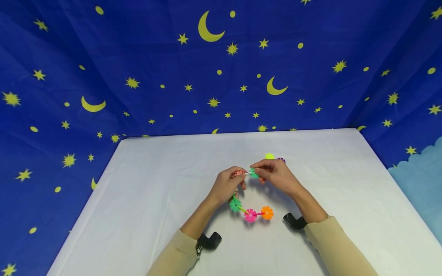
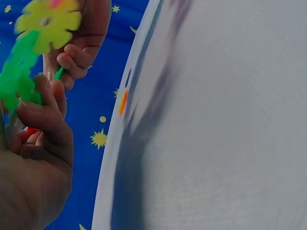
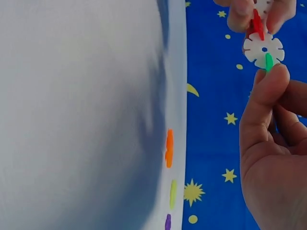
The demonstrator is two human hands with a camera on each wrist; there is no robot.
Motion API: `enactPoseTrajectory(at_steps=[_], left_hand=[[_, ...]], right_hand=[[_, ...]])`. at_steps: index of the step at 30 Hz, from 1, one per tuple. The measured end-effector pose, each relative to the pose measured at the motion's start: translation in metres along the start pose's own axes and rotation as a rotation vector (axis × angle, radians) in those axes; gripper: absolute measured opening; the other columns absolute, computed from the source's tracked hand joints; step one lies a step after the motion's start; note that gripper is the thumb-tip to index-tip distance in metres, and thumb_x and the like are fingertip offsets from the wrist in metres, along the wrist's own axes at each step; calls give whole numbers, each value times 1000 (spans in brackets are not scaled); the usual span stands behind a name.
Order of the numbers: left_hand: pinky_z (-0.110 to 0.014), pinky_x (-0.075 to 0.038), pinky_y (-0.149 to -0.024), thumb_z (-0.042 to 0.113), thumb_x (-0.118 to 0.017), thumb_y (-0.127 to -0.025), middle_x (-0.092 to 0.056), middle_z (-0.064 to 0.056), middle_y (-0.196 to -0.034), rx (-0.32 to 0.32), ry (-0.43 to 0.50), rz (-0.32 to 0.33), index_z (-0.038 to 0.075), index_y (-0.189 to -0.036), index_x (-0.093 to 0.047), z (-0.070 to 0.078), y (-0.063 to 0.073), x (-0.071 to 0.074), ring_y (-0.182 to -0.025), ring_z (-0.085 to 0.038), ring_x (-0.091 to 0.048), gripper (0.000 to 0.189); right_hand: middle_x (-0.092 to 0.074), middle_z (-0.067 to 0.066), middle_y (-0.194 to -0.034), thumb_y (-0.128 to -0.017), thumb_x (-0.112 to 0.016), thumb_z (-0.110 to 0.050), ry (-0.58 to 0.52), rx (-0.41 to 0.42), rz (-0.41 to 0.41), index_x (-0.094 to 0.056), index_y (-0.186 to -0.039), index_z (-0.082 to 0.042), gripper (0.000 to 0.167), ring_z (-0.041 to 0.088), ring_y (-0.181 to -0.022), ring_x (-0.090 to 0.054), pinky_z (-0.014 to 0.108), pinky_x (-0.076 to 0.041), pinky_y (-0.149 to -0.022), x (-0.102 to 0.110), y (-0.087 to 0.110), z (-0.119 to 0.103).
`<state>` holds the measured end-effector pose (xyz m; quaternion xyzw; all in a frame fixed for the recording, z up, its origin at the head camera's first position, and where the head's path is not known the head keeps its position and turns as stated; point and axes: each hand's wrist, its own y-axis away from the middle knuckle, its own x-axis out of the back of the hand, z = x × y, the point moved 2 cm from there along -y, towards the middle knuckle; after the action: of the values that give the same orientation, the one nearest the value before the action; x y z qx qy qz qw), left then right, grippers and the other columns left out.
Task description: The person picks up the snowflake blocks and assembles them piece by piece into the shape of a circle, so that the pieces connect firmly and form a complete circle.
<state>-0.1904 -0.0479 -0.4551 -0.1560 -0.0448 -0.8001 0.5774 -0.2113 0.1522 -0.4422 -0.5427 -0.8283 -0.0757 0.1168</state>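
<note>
My left hand pinches the red notched flower disc of a linked chain. From this hand the chain hangs toward me, with a green disc, a pink disc and an orange disc at its end. Between the hands a white disc is joined to the red one and appears edge-on from above. My right hand pinches a separate-coloured green disc between thumb and fingers, its edge right at the white disc's rim. A yellow disc also shows large in the left wrist view.
Beyond my right hand, a yellow disc and a purple disc lie on the white-covered table; an orange disc lies near them. Black curved mounts sit at both wrists. A blue star-patterned curtain stands behind the table.
</note>
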Motion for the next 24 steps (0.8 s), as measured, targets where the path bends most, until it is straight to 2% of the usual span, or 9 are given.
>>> enactPoseTrajectory(at_steps=[4,9,12,19,24], left_hand=[[-33,-46,-38,32,-57,-97,-66,-7,-71,36,48,-13,11,-108,-64,-1,0,0,-39,-20,-52,26],[-34,-44,-35,39,-56,-96,-68,-10,-81,77,81,-10,12,-106,-60,-1,0,1,-39,-22,-51,29],[-34,-42,-34,43,-55,-96,-69,-10,-88,100,95,-7,13,-104,-59,0,0,1,-39,-22,-51,31],[-32,-40,-33,41,-52,-98,-70,-9,-95,127,129,-29,10,-107,-59,1,-1,0,-36,-20,-46,34],[-30,-36,-31,40,-47,-100,-71,-9,-89,150,151,-53,11,-112,-61,0,-1,-1,-33,-20,-43,35]], right_hand=[[-65,24,-92,-97,-59,-15,-53,14,2,-66,-119,-1,27,42,-73,-60,53,-52,-71,-2,-1,-1],[-64,20,-98,-97,-57,-10,-150,-5,46,-62,-116,4,25,52,-82,-59,44,-55,-72,-4,-2,-4],[-64,21,-98,-95,-58,-8,-172,-13,67,-63,-114,4,22,54,-83,-58,40,-56,-71,-5,-1,-6],[-65,22,-98,-93,-63,-9,-165,5,78,-67,-110,3,21,52,-81,-59,39,-56,-71,-3,0,-6],[-65,23,-98,-92,-65,-9,-160,-10,70,-67,-110,3,22,50,-79,-59,37,-56,-71,-3,-1,-5]])
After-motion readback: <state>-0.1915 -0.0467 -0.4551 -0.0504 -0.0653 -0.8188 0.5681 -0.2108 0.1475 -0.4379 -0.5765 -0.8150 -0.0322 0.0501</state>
